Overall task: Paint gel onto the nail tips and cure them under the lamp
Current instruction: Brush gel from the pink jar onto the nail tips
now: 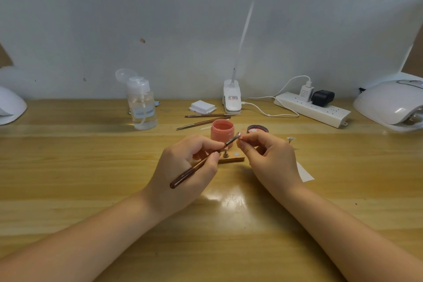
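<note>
- Our left hand (183, 167) pinches the brush (201, 162) between thumb and fingers, low on the handle near the metal ferrule, with the dark end lying back across the hand.
- Our right hand (270, 162) pinches a small stand with its fingertips; the nail tip (239, 136) on top is tiny and partly hidden, so we cannot tell how much of it is coated.
- The bristles meet the tip just in front of the open pink gel jar (222, 133); its lid (257, 129) lies just to the right.
- To do this well, we judge it best to rest both wrists on the table (91, 167) so that brush and tip move together, not against each other.
- We lay the gel in thin strokes from base to free edge, and turn the stand with the right fingers instead of twisting the brush.
- We keep gel off the stand and off our fingertips; a thick bead at the edge probably cures unevenly.
- The wooden holder (231, 158) sits between our hands, with one peg standing in it, ready to take the painted tip.
- The curing lamp (389, 105) waits at far right, well apart, so we carry the tip level.
- Another tip on a stand (290, 139) stands just right of our right hand.
- Spare brushes (206, 119) lie behind the jar.
</note>
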The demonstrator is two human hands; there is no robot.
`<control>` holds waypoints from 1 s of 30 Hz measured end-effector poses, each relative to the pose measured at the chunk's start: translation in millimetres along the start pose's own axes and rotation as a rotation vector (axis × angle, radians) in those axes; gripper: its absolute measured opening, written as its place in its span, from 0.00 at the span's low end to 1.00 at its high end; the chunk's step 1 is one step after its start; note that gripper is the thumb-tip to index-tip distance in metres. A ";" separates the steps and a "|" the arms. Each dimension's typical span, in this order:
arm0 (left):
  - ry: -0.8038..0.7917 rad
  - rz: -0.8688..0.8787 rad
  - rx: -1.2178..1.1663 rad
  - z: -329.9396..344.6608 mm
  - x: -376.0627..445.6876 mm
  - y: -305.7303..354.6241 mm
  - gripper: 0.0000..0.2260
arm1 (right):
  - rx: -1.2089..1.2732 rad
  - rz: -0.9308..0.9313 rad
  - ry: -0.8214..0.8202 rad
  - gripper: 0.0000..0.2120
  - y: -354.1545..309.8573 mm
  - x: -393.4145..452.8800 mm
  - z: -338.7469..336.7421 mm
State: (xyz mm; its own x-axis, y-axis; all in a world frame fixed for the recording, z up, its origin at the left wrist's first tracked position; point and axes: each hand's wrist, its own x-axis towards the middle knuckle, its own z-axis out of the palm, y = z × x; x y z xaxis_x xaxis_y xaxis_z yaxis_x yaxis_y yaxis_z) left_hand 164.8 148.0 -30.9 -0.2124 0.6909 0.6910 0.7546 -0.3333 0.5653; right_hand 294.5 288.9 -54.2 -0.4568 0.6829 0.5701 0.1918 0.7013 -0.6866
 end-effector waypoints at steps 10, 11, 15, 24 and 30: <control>-0.003 0.014 0.065 0.2 -1.2 -0.8 0.09 | 0.015 0.011 0.014 0.05 -0.1 -0.3 -0.1; 0.014 0.005 0.054 -1.0 -1.7 -1.3 0.10 | 0.018 0.017 0.012 0.05 -0.2 -0.3 -0.3; 0.043 0.010 0.049 -1.3 0.4 0.8 0.11 | 0.029 0.022 0.016 0.05 -0.8 0.3 0.2; 0.039 0.008 0.047 -1.5 -0.2 2.0 0.11 | 0.035 0.017 0.016 0.05 -1.4 -0.2 -0.5; 0.027 -0.013 0.065 -2.7 -1.1 -1.7 0.11 | 0.032 0.013 0.030 0.04 -1.8 -0.9 -0.7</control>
State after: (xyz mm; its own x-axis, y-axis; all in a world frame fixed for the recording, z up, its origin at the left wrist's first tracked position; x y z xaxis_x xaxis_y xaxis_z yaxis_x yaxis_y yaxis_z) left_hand 162.1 146.0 -31.3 -0.2383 0.6772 0.6961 0.7900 -0.2817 0.5445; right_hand 295.2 287.2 -53.1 -0.4278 0.6980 0.5743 0.1691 0.6860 -0.7077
